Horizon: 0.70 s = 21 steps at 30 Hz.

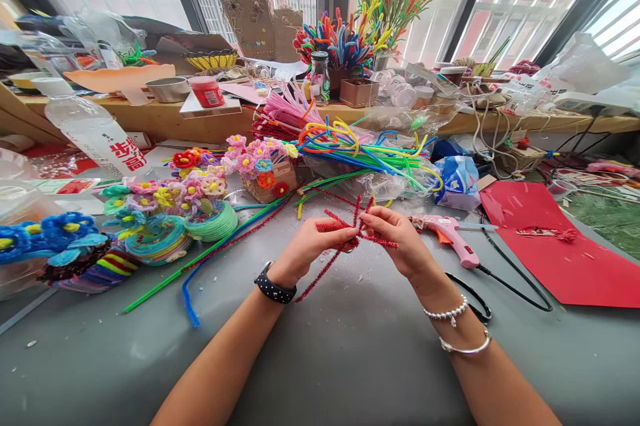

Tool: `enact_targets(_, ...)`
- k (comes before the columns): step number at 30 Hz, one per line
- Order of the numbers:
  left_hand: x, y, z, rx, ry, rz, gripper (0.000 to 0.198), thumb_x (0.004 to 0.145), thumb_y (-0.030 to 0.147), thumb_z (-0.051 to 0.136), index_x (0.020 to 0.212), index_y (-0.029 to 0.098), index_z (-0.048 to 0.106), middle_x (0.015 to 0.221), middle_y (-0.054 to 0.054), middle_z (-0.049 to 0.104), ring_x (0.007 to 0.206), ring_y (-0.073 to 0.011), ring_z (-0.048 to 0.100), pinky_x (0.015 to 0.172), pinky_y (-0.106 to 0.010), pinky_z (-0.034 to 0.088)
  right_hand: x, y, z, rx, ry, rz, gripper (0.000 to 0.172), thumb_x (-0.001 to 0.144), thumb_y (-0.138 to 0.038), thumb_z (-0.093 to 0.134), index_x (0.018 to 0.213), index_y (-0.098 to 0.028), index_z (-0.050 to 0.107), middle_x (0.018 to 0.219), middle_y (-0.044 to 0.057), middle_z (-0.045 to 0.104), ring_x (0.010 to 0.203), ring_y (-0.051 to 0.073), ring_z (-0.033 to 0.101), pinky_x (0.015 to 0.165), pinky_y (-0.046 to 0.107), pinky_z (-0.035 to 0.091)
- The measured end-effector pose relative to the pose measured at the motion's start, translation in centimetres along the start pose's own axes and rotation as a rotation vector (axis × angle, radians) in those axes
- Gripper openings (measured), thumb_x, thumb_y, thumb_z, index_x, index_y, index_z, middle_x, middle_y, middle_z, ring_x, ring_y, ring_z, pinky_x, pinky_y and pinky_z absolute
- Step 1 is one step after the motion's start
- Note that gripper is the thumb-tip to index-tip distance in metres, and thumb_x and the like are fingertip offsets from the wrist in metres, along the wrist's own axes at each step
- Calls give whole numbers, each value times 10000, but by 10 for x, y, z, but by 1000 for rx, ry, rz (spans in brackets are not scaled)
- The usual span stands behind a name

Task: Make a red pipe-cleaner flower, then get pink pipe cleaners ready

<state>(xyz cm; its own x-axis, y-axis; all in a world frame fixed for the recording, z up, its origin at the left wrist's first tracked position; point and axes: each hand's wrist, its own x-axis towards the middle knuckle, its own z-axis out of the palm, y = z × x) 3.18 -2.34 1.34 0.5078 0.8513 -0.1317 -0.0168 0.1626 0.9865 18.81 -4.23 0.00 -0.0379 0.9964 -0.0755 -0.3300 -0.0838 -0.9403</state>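
Both my hands meet above the grey table (350, 353), pinching a bundle of red glittery pipe cleaners (350, 229) whose ends splay out like a star. My left hand (313, 246), with a black watch on the wrist, grips the bundle from the left. My right hand (395, 239), with pearl and silver bracelets, pinches it from the right. One long red end trails down toward my left wrist.
A pink glue gun (453, 236) with a black cord lies right of my hands, beside a red paper sheet (550, 246). Pipe-cleaner flower baskets (210, 203) stand at left. Loose green and blue pipe cleaners (200, 266) and a bagged pile (370, 153) lie behind.
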Motion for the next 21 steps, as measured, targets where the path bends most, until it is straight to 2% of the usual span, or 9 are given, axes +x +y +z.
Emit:
enact_targets(4,0,0,0,60,-34,23,188,626,306,643,637,120,665,640,-71,645,616,-149,560,596,-251,414,0,3,1,71,-38,81,142,602,-280,677,646,-170,598,539,-54,516,488,46,425,511,199,332)
enact_targets(7,0,-1,1,25,-22,42,185,623,304,645,624,119,656,624,-60,635,607,-143,555,599,-251,415,0,4,2,126,-24,101,143,585,-270,686,660,-173,613,557,-46,545,503,53,454,522,202,356)
enact_targets(11,1,-4,1,-156,61,15,178,621,296,650,646,121,632,634,-34,613,607,-120,545,620,-252,419,0,0,1,116,-5,12,181,581,-248,686,750,-203,642,701,-17,621,631,81,533,627,226,408)
enact_targets(16,4,-8,-2,-330,118,22,158,648,278,633,709,134,616,683,-17,605,654,-108,546,651,-243,415,-4,-5,2,-179,-88,-132,264,592,-227,679,852,-240,638,860,8,628,751,119,540,667,250,423)
enact_targets(21,3,-6,-1,-346,126,18,153,638,275,637,677,130,609,639,-5,582,612,-88,522,617,-220,398,-8,-4,6,-300,-41,-298,107,669,-284,617,760,-241,654,728,-4,595,655,114,500,611,254,401)
